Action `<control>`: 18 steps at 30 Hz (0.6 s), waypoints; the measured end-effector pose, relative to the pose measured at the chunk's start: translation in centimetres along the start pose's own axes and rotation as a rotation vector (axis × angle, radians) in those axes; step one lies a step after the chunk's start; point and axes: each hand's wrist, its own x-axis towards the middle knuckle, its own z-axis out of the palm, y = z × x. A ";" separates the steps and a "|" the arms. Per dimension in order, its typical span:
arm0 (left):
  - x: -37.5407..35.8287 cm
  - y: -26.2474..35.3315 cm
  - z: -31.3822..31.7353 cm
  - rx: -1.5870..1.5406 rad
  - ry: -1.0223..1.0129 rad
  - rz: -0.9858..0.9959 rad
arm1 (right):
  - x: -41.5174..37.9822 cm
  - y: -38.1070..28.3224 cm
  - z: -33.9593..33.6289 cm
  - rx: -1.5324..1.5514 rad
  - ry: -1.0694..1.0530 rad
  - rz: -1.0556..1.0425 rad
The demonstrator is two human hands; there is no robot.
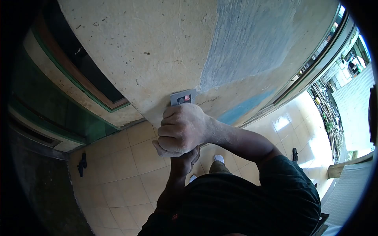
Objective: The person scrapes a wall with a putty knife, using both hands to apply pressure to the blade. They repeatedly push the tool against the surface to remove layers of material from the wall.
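My right hand (pixel 183 128), pale with dust, is closed in a fist around the hidden handle of a scraper. Past the knuckles shows the scraper's flat grey blade (pixel 176 98), with a dark and red label on it, held against the wall (pixel 157 59). The blade is by the lower left corner of a blue-grey patch (pixel 244 43) on the beige surface. Directly beneath the right fist is my left hand (pixel 189 159), its fingers curled and partly covered; what it grips is hidden.
Left of the wall stands a green and brown frame (pixel 114 104) with a dark opening. Beige tiles (pixel 145 177) cover the floor, with dark sandals (pixel 82 164) at the left and another sandal (pixel 295 154) at the right. A light blue strip (pixel 248 106) marks the lower wall.
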 end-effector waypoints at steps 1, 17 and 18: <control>-0.4 -0.2 -0.1 -0.049 -0.004 -0.079 | -0.5 -0.3 0.1 0.028 -0.035 0.012; 0.7 1.4 0.8 0.058 0.082 -0.046 | 0.5 0.6 0.1 -0.021 -0.051 0.006; 0.9 1.8 0.2 0.069 0.046 -0.093 | 0.9 0.5 -0.2 -0.008 -0.035 0.031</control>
